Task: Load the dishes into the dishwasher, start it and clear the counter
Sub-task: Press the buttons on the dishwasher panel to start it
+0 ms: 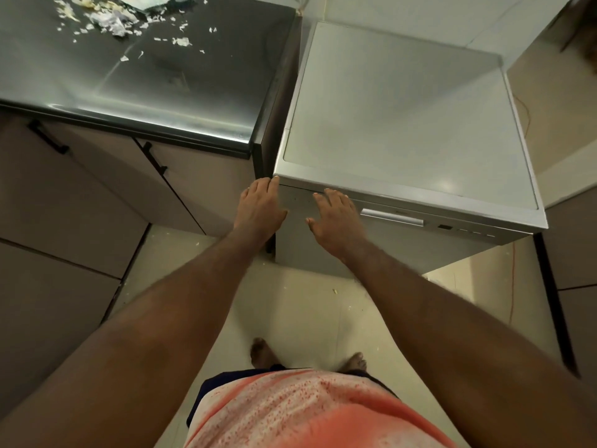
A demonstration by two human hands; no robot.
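Two black handles point(48, 137) sit on the cabinet doors at far left, under a dark, shiny counter point(145, 85). Torn pale scraps point(109, 21) litter the counter's far end; its near part is bare. Just right of the counter stands the dishwasher point(403, 124), white, with its door closed and nothing on its top.

The left hand point(260, 205) reaches to the dishwasher's front left corner. Its fingers are straight and close together, with the tips at the top edge, and it holds nothing. The right hand point(334, 218) lies flat against the upper door, fingers straight and slightly spread, gripping nothing. It is just left of the door handle point(392, 218). Further right on the door is a row of small buttons point(475, 232). Below, bare feet point(355, 362) stand on a pale tiled floor point(323, 302).
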